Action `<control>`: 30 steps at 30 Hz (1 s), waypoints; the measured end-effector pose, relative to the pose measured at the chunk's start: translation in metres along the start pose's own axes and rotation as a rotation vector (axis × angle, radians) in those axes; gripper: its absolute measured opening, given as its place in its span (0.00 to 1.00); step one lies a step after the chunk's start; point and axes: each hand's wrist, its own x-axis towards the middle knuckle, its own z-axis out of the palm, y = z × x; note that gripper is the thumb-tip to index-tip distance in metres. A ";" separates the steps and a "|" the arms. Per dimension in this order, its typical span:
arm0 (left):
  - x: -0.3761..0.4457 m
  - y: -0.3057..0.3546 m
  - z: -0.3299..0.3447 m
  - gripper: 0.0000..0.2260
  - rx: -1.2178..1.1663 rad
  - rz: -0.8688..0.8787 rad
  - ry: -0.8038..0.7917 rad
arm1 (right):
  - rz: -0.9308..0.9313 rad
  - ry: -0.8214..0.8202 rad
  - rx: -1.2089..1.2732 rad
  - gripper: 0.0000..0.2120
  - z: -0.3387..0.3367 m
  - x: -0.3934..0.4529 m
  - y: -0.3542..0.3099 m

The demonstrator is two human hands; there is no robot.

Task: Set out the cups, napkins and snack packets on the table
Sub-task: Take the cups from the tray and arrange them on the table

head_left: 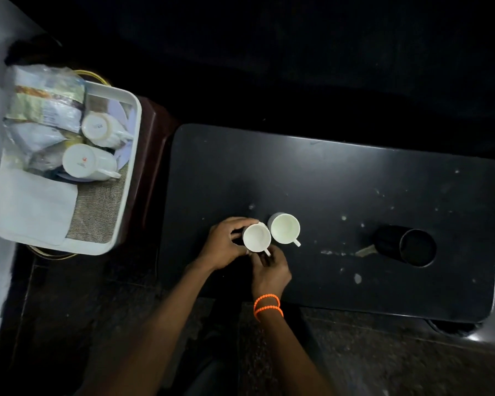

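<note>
Two white cups stand upright side by side on the black table (340,181). My left hand (225,245) wraps the left side of the nearer cup (256,238), and my right hand (270,271) pinches its handle from below. The second cup (285,228) stands free just to its right, touching it. At the left, a white tray (127,178) holds two more white cups lying on their sides (96,128) (82,161), snack packets (45,104) at its far end and a white napkin (35,210) at its near end.
A black cylindrical container (412,247) lies tilted on the right part of the table, with pale stains scattered around it. The tray rests on a dark brown stand (152,155) left of the table. A grey wall runs along the left edge.
</note>
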 end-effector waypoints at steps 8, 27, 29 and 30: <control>-0.008 -0.007 -0.027 0.28 -0.045 -0.044 0.190 | 0.263 0.078 -0.131 0.25 -0.004 -0.019 0.012; -0.019 -0.023 -0.260 0.19 -0.646 -0.292 1.067 | -0.597 -0.762 -0.354 0.33 0.215 -0.075 -0.191; -0.022 -0.019 -0.262 0.20 -0.871 -0.286 0.931 | -0.572 -0.744 -0.351 0.33 0.219 -0.074 -0.194; -0.024 -0.017 -0.264 0.20 -0.941 -0.282 0.889 | -0.549 -0.750 -0.331 0.32 0.219 -0.073 -0.194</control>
